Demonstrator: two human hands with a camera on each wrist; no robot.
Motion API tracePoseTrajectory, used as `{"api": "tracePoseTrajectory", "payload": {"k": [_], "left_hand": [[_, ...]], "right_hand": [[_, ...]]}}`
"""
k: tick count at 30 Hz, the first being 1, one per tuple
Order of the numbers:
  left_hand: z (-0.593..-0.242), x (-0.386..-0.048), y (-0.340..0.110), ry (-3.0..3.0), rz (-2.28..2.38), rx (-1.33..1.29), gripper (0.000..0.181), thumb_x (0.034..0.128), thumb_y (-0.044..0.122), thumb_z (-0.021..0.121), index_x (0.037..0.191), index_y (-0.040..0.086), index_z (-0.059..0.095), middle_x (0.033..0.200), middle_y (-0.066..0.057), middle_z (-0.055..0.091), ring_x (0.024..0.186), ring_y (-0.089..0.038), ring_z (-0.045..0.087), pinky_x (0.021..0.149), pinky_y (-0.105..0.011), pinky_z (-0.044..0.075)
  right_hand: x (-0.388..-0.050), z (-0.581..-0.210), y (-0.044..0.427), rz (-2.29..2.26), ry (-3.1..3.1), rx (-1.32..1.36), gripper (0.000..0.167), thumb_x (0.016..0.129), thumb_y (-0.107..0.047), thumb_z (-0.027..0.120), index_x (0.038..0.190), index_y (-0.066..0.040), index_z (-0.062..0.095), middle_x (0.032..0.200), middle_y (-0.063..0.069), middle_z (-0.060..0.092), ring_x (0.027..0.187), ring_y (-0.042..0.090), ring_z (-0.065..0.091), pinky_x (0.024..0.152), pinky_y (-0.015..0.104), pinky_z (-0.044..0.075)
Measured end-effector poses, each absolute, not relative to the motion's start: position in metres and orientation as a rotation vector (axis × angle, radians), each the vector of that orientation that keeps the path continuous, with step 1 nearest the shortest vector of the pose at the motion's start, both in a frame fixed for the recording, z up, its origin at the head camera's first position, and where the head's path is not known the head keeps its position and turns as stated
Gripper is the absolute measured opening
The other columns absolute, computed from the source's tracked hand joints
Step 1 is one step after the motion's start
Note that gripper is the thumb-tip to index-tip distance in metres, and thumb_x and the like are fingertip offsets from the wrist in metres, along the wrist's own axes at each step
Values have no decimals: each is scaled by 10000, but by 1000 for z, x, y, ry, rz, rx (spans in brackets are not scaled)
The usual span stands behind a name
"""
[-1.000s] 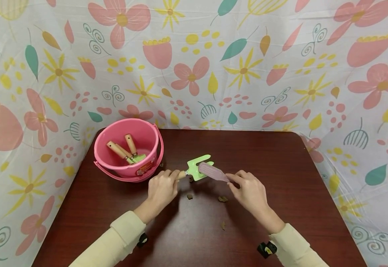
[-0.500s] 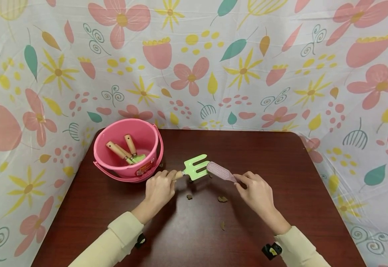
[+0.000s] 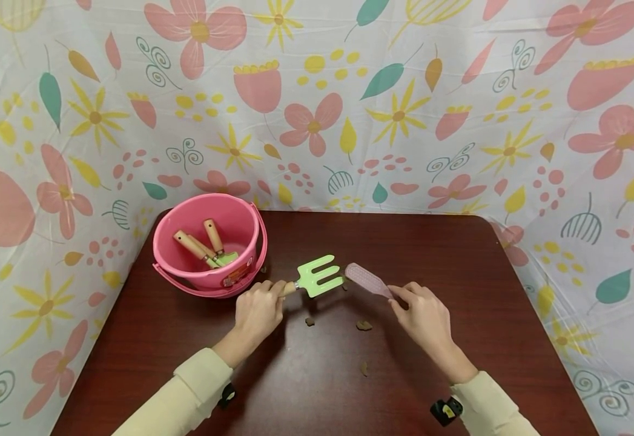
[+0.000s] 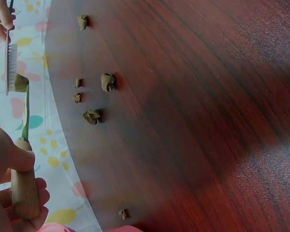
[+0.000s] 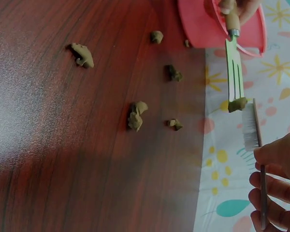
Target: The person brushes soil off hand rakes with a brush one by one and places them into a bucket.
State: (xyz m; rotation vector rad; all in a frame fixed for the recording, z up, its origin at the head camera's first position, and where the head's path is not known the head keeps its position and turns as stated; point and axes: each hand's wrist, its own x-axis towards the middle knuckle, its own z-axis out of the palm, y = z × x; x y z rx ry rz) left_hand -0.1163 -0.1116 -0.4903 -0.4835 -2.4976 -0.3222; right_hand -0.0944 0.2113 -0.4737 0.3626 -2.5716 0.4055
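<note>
My left hand (image 3: 258,310) grips the wooden handle of a light green garden hand fork (image 3: 312,277), its three tines pointing right above the table. A brown, clay-like clump (image 5: 237,104) clings to the tine tips; in the head view it is mostly hidden. My right hand (image 3: 421,315) holds a pale purple brush (image 3: 368,280) by its handle, thumb and fingers around it. White bristles (image 5: 250,126) face down toward the table side in the head view and toward the fork in the wrist views. In the head view a small gap separates brush and tines.
A pink bucket (image 3: 208,281) stands at the table's back left, with several wooden-handled tools (image 3: 188,245) inside. Brown crumbs lie scattered on the dark wooden table (image 3: 431,242), such as one crumb (image 3: 364,326) below the brush. A flowered cloth (image 3: 317,91) hangs behind.
The brush has moved right, from overlapping the fork's tines to just beyond their tips. The fork has shifted slightly left. Both hands keep their grips.
</note>
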Motion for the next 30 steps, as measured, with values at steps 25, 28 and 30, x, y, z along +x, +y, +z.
{"api": "tracePoseTrajectory", "payload": {"k": [25,28,30], "left_hand": [[-495,-115,-116,-2536,-301,-487,226,646,131,739,864,134,679,678,-23,598,559,-209,562,394,-349,405],[-496,-115,-117,-2537,-305,-484,221,648,123,734,861,128,676,675,-27,598,558,-213,562,397,-354,409],[-497,-115,-117,-2541,-311,-481,230,648,122,733,871,127,679,679,-27,601,559,-212,565,399,-355,413]], "right_hand": [[-100,-487,220,411,-2615,286,247,709,-151,743,955,-140,733,786,7,632,562,153,507,415,260,347],[-101,-488,221,406,-2611,286,247,711,-147,742,957,-138,732,786,16,632,553,152,501,411,253,340],[-101,-488,222,405,-2606,288,248,711,-145,744,958,-138,732,785,21,632,546,149,494,408,247,333]]}}
